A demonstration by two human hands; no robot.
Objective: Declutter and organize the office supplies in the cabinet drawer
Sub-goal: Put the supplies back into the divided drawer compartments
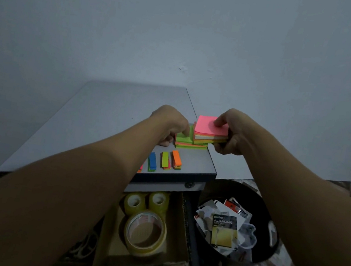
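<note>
My right hand (pixel 230 135) grips a thick pad of sticky notes (pixel 208 130), pink on top with yellow and orange layers below, thumb pressed on its top face, at the right edge of the grey cabinet top (pixel 103 117). It hangs just above a flatter green-topped stack of notes (pixel 186 140) that lies on the cabinet. My left hand (pixel 171 125) has curled fingers pinching the left side of that green stack. Below, the open drawer (pixel 186 233) holds a cardboard tray with a large tape roll (pixel 146 231) and two small rolls (pixel 145 200).
Narrow sticky flag strips in blue (pixel 152 161), yellow-green (pixel 165 160) and orange (pixel 176 158) lie near the cabinet's front edge. A black bin (pixel 271 217) with torn packaging and an alkaline battery card (pixel 223 230) stands on the patterned floor to the right. A bare wall is behind.
</note>
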